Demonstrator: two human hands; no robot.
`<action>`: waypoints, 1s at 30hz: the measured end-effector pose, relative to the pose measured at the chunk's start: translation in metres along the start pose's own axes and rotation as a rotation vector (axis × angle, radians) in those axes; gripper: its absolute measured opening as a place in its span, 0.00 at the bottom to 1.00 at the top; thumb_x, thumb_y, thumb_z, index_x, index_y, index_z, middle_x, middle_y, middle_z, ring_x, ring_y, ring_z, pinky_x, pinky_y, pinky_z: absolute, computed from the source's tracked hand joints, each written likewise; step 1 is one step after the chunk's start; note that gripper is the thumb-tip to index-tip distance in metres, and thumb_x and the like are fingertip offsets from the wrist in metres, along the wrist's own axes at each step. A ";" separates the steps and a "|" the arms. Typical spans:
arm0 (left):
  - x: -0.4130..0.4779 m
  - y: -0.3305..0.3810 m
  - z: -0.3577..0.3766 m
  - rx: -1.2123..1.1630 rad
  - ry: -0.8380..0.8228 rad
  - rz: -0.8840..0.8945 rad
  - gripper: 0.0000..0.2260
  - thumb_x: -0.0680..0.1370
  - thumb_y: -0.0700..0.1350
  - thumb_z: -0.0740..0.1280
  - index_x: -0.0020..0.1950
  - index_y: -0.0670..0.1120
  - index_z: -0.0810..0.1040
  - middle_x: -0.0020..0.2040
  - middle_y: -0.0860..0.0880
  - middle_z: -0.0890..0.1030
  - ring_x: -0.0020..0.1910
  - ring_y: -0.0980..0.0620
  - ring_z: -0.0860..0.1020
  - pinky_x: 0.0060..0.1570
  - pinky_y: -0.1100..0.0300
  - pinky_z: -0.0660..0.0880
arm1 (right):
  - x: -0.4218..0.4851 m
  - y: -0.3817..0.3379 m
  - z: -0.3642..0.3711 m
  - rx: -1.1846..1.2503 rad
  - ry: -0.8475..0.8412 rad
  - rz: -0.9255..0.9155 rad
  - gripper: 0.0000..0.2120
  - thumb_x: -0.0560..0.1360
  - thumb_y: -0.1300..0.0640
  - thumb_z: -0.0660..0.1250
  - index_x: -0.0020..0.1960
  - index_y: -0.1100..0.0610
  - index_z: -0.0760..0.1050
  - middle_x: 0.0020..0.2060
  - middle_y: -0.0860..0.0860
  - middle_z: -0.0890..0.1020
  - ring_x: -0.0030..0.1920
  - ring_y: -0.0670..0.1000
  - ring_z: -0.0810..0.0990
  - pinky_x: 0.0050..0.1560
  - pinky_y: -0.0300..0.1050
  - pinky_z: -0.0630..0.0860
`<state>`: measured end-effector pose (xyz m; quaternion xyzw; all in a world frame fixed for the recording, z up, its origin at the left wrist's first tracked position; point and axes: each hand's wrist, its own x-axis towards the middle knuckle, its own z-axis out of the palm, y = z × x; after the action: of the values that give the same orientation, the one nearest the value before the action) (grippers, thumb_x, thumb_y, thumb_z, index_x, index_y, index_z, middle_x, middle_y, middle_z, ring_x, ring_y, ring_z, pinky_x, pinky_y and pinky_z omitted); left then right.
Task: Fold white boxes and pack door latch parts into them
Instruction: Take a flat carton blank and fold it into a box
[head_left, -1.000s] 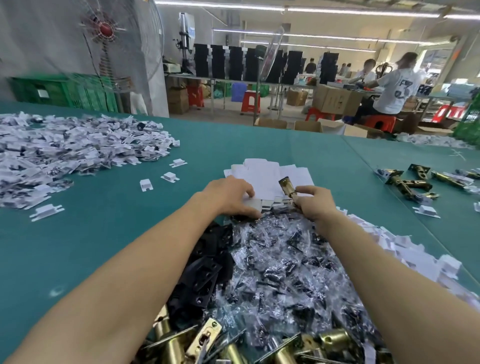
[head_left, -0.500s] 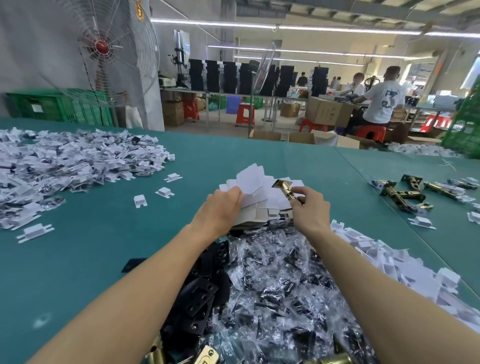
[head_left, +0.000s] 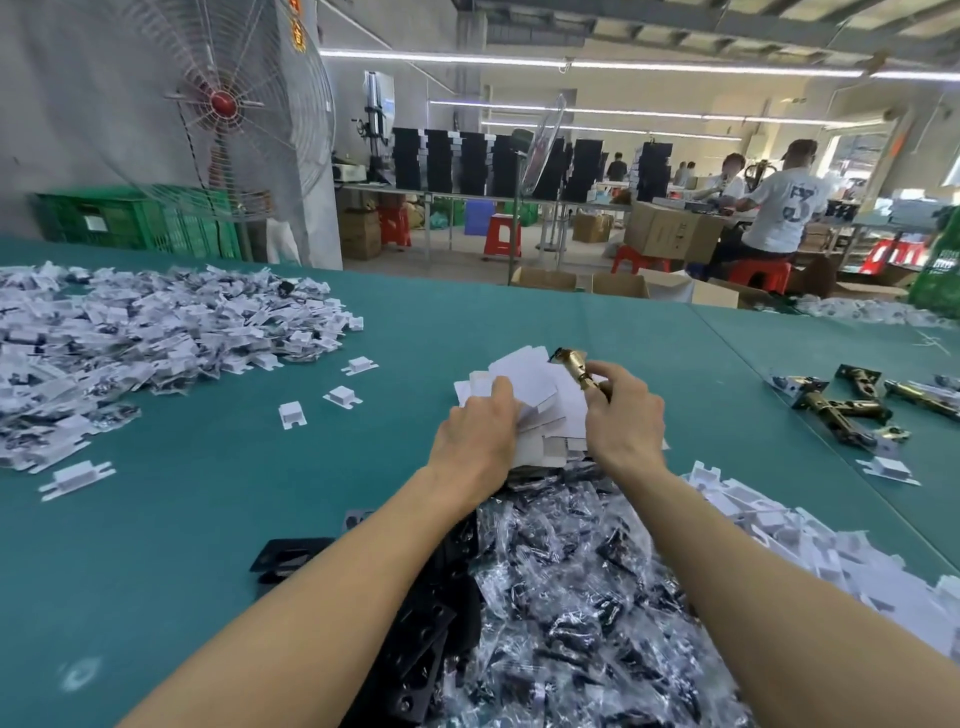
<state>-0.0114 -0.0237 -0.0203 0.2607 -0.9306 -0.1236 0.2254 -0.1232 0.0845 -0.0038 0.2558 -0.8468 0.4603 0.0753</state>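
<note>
The right hand (head_left: 626, 421) hides the latch's (head_left: 572, 364) lower end.

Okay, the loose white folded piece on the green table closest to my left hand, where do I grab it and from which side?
Probably pinch the white folded piece across its raised middle block, coming down from above with the left hand, which is nearer. Its side tabs lie flat on the table, hard to get under.

One brass latch (head_left: 576, 366) up, one stack of flat boxes (head_left: 530, 376), four stray folded boxes (head_left: 292, 415) out left, one fan (head_left: 223, 104).
</note>
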 end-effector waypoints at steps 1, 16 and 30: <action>0.000 0.002 0.000 0.007 0.004 -0.011 0.11 0.78 0.31 0.55 0.49 0.46 0.56 0.37 0.45 0.67 0.29 0.47 0.61 0.27 0.54 0.55 | -0.001 0.002 0.000 -0.029 -0.031 0.001 0.17 0.81 0.62 0.58 0.67 0.50 0.76 0.52 0.57 0.83 0.40 0.55 0.77 0.42 0.48 0.73; -0.003 -0.003 0.001 -0.147 0.122 0.032 0.09 0.84 0.45 0.46 0.46 0.46 0.59 0.40 0.43 0.75 0.35 0.38 0.68 0.37 0.48 0.65 | -0.010 0.018 0.002 -0.460 -0.160 -0.224 0.19 0.78 0.66 0.58 0.60 0.49 0.79 0.43 0.58 0.82 0.43 0.62 0.77 0.40 0.53 0.76; -0.030 -0.011 -0.035 -0.098 0.464 0.236 0.03 0.80 0.32 0.65 0.51 0.37 0.73 0.62 0.39 0.79 0.40 0.35 0.80 0.29 0.45 0.76 | -0.014 0.008 0.004 -0.482 -0.345 -0.184 0.20 0.81 0.52 0.59 0.72 0.46 0.69 0.64 0.55 0.79 0.63 0.60 0.74 0.60 0.54 0.72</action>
<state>0.0329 -0.0206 -0.0039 0.1606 -0.8708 -0.0783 0.4581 -0.1147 0.0896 -0.0169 0.3805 -0.9051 0.1873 0.0302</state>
